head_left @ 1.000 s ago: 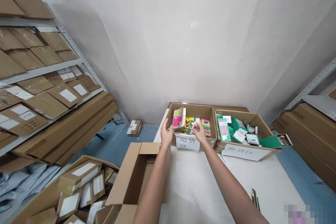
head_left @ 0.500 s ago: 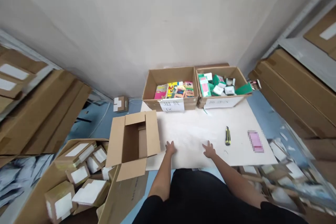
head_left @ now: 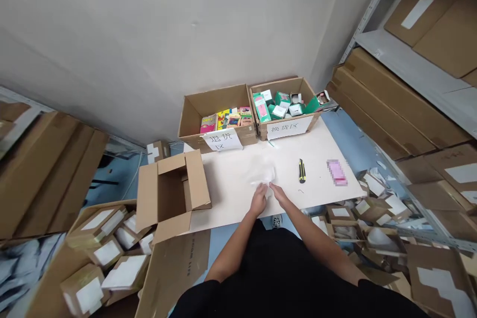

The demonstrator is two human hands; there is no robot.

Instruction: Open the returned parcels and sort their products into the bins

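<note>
A thin, whitish, see-through sheet [head_left: 266, 175], perhaps a plastic bag, lies over the white tabletop [head_left: 231, 176] near its front edge. My left hand [head_left: 259, 199] pinches the sheet's near side, and my right hand [head_left: 277, 193] grips it just beside. The two hands almost touch; their fingertips are partly blurred. To their right lies a black and yellow utility knife [head_left: 301, 171]. Farther right is a pink, pixelated flat object [head_left: 337, 173]. An opened cardboard box [head_left: 198, 179] with its flaps spread stands on the left of the table.
At the table's back stand a carton of colourful booklets [head_left: 194, 131] and a carton of green and white small boxes [head_left: 313, 119], both with handwritten paper signs. A large carton of parcels [head_left: 171, 268] is at lower left. Shelves [head_left: 395, 59] flank both sides; parcels [head_left: 372, 184] pile at right.
My hands have come together from a spread position over the table and now hold the whitish sheet between them. The camera view has swung to the right.
</note>
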